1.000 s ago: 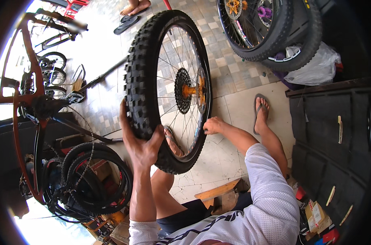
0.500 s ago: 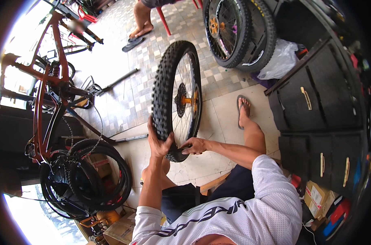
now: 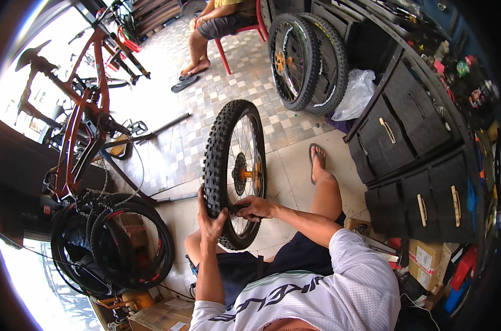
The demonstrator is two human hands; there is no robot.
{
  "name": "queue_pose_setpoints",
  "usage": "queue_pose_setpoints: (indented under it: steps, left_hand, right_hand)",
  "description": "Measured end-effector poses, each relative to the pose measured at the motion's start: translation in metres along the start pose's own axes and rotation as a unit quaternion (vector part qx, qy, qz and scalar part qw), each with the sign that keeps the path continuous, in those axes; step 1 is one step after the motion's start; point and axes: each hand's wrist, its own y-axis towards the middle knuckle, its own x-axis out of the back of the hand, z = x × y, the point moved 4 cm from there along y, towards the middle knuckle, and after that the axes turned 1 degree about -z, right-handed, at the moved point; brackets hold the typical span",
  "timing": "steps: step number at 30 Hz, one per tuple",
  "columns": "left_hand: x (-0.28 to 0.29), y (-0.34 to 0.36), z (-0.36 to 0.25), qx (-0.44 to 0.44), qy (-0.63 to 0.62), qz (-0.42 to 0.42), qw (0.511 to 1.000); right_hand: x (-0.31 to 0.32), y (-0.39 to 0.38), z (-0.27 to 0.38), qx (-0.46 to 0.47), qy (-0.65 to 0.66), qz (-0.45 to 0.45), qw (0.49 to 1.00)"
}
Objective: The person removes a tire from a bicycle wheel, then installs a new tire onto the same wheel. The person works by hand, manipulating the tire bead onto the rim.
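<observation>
A bicycle wheel with a knobby black tyre (image 3: 220, 143), silver spokes and an orange hub (image 3: 249, 175) stands upright on the tiled floor in front of me. My left hand (image 3: 211, 219) wraps around the tyre's near lower tread. My right hand (image 3: 254, 207) grips the rim edge of the same wheel just beside it, with a small dark object pinched at the tyre bead. My right leg stretches along the floor, its foot in a sandal (image 3: 316, 160).
A red bicycle frame (image 3: 77, 121) hangs at the left above a pile of black tyres (image 3: 118, 248). Two more wheels (image 3: 305, 58) lean against black drawer cabinets (image 3: 416, 160) at the right. Another person sits on a red chair (image 3: 223, 22) at the back. Cardboard boxes (image 3: 162, 317) lie nearby.
The view has pulled back and up, so the wheel looks smaller and farther. My right hand has moved from the spokes to the rim beside my left hand.
</observation>
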Motion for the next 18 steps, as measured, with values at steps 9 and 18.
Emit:
queue_pose_setpoints:
  steps: [9,18]
  left_hand:
    - [0.032,0.016,-0.016,0.063,0.037,-0.048,0.996]
    - [0.052,0.0,0.016,0.034,0.063,-0.061,0.996]
  right_hand:
    - [-0.033,0.03,0.019,0.045,0.058,0.001,0.997]
    - [-0.03,0.043,0.016,-0.005,-0.018,0.059,0.998]
